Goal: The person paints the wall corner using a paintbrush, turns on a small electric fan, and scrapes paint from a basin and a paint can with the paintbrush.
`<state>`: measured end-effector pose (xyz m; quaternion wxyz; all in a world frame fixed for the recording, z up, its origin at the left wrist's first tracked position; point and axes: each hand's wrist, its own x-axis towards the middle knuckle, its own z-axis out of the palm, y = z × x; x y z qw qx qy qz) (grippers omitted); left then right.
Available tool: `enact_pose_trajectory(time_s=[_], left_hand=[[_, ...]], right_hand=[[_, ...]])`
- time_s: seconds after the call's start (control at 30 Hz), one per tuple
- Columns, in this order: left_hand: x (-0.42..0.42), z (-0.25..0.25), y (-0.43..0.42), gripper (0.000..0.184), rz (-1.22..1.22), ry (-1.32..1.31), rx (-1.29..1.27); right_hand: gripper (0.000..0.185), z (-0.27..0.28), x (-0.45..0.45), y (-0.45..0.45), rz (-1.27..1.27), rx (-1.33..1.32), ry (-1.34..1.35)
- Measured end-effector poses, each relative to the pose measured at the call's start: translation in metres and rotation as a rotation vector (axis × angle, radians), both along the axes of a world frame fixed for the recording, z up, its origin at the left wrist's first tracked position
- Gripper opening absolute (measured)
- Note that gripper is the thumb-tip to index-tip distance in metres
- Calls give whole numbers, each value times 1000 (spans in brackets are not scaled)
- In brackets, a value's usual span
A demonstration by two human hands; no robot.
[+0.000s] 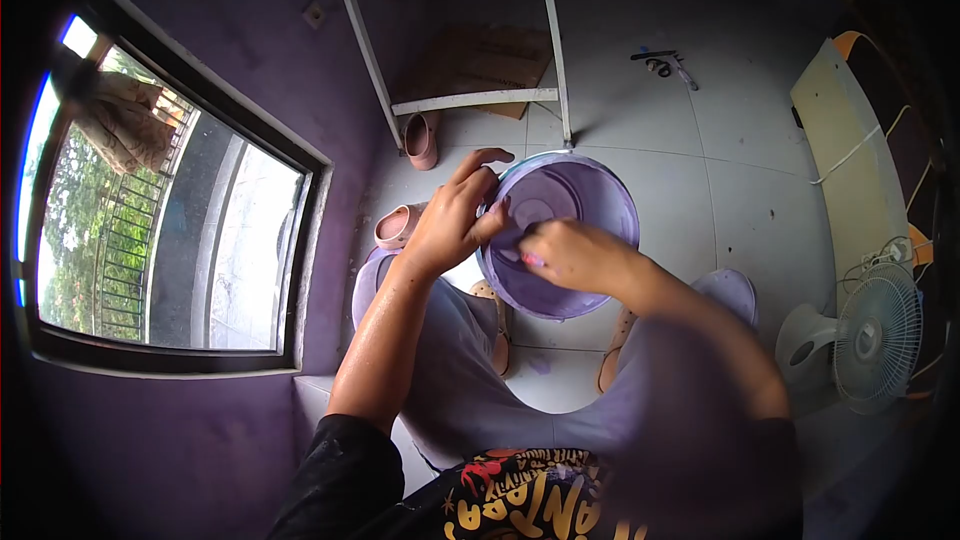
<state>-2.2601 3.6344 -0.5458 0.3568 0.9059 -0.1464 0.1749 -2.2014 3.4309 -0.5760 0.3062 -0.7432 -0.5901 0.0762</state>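
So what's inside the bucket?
Purple smears, probably paint, coat the inner wall of the bucket, and the right hand reaches in. It covers part of the interior; whether it holds anything is unclear.

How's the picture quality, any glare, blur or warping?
Head view: the window glares, partly washed out and blue-fringed on its left. Head view: dark corners, lines bowed near the edges. Head view: a dark blurry patch veils part of the trousers; the bucket looks clearer.

Right hand's [578, 258] fingertips, hidden inside purple-smeared round bucket [612, 202]; white metal frame [475, 99], cropped above; black yellow-lettered shirt [520, 505], cropped below; dark purplish foreground patch [685, 410], blurred.
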Motion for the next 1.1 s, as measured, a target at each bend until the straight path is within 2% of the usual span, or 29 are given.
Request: enact_pose_trajectory(time_s=[0.13, 0.23, 0.27, 0.4, 0.5, 0.53, 0.63, 0.7, 0.97, 1.1], left_hand=[[-2, 7, -2, 30, -7, 32, 6], [-3, 9, 0, 30, 12, 0, -3], [-2, 9, 1, 30, 23, -11, -9], [0, 7, -2, 33, 61, -4, 63], [5, 1, -19, 29, 94, 18, 156], [6, -1, -23, 29, 109, 23, 173], [8, -2, -33, 29, 136, -11, 193], [6, -2, -34, 29, 145, -43, 189], [0, 1, -29, 27, 105, -88, 162], [1, 5, -24, 27, 109, -90, 151]], right_hand=[[18, 14, -7, -9, 50, -223, -10], [18, 23, 6, -18, -25, -252, -91], [18, 26, 14, -24, -61, -174, -65], [15, 30, 32, -31, -328, 170, -231], [19, 25, 32, -19, -491, 126, -170], [19, 16, 32, -14, -522, 161, -206], [16, -24, 38, -10, -559, 9, -236], [11, -21, 32, -6, -618, 28, -145], [20, -8, 23, -6, -708, 15, 300], [21, 12, 27, -14, -653, 136, 228]])
